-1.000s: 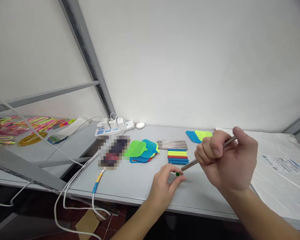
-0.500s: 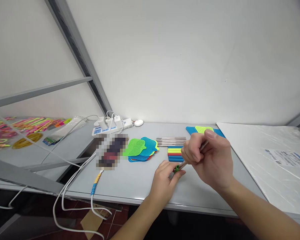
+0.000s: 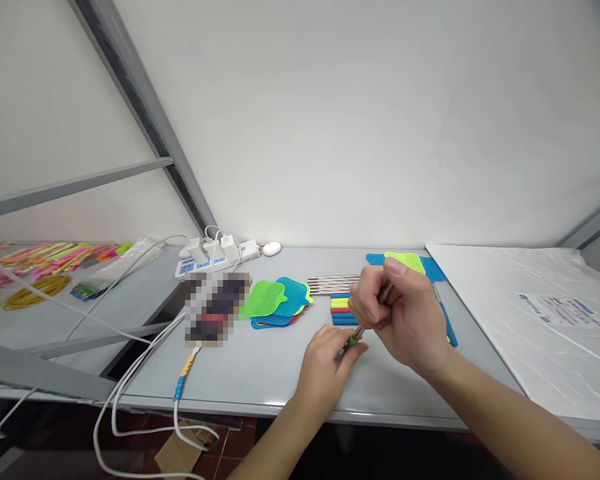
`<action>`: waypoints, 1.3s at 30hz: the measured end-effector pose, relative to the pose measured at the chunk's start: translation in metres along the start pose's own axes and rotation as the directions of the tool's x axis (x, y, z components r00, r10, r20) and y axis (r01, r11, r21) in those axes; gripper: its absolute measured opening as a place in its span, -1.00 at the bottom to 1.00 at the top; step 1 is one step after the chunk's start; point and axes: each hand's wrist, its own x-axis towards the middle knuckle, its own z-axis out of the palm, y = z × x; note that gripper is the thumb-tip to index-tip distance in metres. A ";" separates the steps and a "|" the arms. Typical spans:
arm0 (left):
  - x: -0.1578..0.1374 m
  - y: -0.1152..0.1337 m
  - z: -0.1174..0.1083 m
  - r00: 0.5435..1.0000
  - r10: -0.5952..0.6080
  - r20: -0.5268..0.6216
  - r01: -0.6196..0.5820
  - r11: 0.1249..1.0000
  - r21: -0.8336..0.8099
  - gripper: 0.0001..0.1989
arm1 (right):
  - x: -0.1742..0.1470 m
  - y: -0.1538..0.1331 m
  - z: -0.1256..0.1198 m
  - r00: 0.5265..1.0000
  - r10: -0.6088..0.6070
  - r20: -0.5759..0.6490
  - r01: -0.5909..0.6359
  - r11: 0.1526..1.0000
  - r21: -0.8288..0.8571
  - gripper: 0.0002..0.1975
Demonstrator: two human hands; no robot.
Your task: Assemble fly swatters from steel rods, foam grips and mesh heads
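Green sleeve [image 3: 350,344] pinched in left hand [image 3: 323,363], rod [image 3: 361,331] clamped in right hand [image 3: 403,313], swatter [image 3: 406,262] behind looks done, loose rods [image 3: 330,286] left tho.

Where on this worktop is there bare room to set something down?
Mainly front-left, bordered by the blurred item, mesh paddles, left hand and worktop's front edge. A second patch lies along that edge, between the left hand and right forearm. Farther back it is crowded: paddles, metal rods and coloured tubes sit close together.
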 end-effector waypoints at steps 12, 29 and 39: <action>0.000 0.000 0.000 1.000 -0.009 -0.026 0.009 1.000 0.004 -0.91 | -0.002 0.030 -0.004 0.995 0.098 0.011 -0.098 0.994 -0.046 -0.69; -0.006 -0.007 0.005 0.997 -0.045 0.064 0.045 0.999 0.013 -0.93 | -0.014 0.062 0.000 0.979 -0.098 -0.177 0.048 0.963 -0.264 -0.67; -0.008 -0.010 0.007 0.999 -0.012 0.044 0.012 1.000 -0.005 -0.94 | -0.021 0.076 -0.005 0.986 -0.075 -0.150 0.022 0.945 -0.327 -0.70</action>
